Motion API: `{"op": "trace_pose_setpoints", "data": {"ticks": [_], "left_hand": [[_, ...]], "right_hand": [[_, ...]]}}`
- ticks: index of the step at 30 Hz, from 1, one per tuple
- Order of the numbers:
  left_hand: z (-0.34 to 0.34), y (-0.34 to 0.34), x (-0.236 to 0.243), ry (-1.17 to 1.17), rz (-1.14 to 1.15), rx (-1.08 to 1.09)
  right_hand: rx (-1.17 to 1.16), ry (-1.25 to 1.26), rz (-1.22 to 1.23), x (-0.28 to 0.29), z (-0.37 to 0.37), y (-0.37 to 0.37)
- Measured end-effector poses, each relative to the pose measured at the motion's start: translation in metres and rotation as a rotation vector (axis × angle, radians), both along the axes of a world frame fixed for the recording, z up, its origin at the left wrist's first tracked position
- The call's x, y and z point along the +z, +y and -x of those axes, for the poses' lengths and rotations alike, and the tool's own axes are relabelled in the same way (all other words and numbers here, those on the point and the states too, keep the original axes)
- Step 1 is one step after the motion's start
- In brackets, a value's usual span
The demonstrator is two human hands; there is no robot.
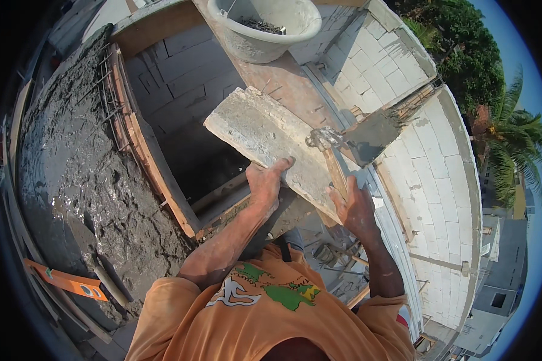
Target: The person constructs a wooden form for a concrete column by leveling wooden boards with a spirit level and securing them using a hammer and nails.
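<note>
1. Orange shirt (271, 313) fills the lower middle of the frame, one green and white print on it.
2. Both forearms reach up from it: left hand (264, 183) grips the near edge of one grey block (271, 141), fingers curled over it.
3. Right hand (354, 207) holds the trowel (367, 135) handle against the block (blade loaded with mortar).
4. One bucket (265, 27) sits top centre; one orange level (66, 281) lies lower left beside wet concrete (84, 174).
</note>
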State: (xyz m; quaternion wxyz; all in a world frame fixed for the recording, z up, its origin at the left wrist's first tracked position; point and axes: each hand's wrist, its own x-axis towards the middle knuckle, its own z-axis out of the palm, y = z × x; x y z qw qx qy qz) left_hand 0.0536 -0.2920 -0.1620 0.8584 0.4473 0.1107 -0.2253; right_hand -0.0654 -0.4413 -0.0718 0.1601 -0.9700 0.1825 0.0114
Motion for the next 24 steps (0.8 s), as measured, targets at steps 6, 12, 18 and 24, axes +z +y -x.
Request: {"op": "trace_pose_setpoints", "data": {"ticks": [6,12,18,24], "left_hand": [[0.008,0.011,0.003,0.057,0.073,-0.037],[0.01,0.055,0.021,0.039,0.172,-0.096],[-0.004,0.096,0.035,-0.073,0.098,0.027],[-0.019,0.115,0.05,-0.112,0.089,0.094]], "right_hand": [[-0.164,-0.07,-0.333,0.029,0.0,-0.035],[-0.381,0.081,-0.859,0.041,-0.037,-0.067],[-0.325,0.28,-1.122,0.005,-0.078,-0.098],[0.511,-0.348,0.336,-0.088,-0.036,-0.146]]}}
